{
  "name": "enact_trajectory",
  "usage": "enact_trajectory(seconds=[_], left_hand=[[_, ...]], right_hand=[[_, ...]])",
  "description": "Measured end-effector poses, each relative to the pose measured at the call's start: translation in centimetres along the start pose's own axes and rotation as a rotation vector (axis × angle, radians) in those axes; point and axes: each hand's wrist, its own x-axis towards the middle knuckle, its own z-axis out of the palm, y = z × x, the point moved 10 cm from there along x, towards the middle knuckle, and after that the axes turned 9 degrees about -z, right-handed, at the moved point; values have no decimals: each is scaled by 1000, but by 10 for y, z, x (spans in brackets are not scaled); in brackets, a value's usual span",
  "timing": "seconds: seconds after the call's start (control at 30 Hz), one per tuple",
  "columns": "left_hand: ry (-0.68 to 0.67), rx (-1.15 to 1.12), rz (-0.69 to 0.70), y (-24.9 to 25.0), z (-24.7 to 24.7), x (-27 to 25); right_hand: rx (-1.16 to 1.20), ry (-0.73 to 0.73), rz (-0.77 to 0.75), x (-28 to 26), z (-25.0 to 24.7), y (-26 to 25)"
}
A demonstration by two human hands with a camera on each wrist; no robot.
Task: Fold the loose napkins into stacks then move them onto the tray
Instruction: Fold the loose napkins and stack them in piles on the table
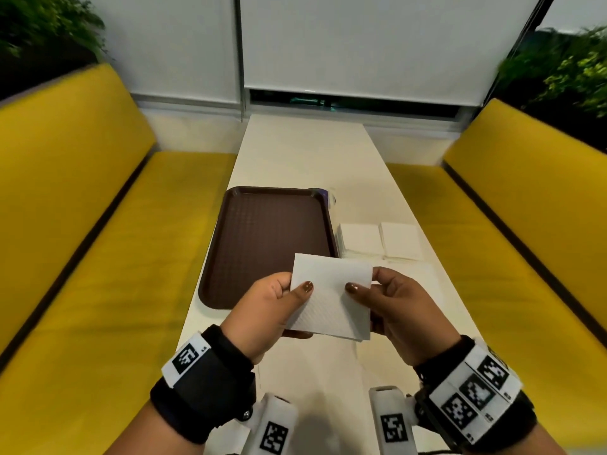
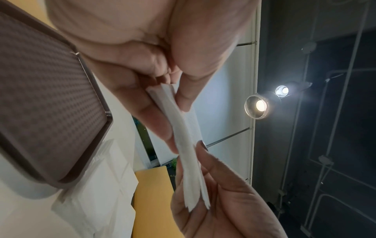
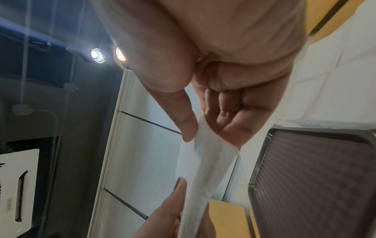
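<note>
Napkins are what I am working with at a long white table (image 1: 305, 152) that runs up the middle of the frame between two yellow benches (image 1: 82, 198), with a dark brown tray (image 1: 262, 238) lying left of centre and two folded napkin stacks (image 1: 377, 239) just to its right, on the table and off the tray. Lower centre, above the table's near end, I hold one folded napkin (image 1: 331, 307) in the air. My left hand (image 1: 266, 310) pinches its left edge and my right hand (image 1: 404, 310) pinches its right edge, thumbs on top.
</note>
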Motion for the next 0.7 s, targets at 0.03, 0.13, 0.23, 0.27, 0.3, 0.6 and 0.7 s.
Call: enact_trajectory(seconds=[0.03,0.13,0.23,0.27,0.3,0.6,0.7], left_hand=[[-9,3,-1,-1,5,2],[-51,24,-5,-3,23,10],[-130,47,-15,-5,48,20],[-144,41,-26,-6,56,24],[-151,38,-35,-7,62,27],[-121,423,-36,-32,117,72],[-194,508,-78,-43,141,84]], right_hand=[[3,-6,-9,2,-4,-1],[-8,1,-41,9,-24,-4],[-26,5,-42,17,-48,-2],[-27,9,-38,19,-56,1],[-30,18,-36,20,-64,3],[-266,-137,-5,33,-128,29],[-310,-211,48,35,-141,40]])
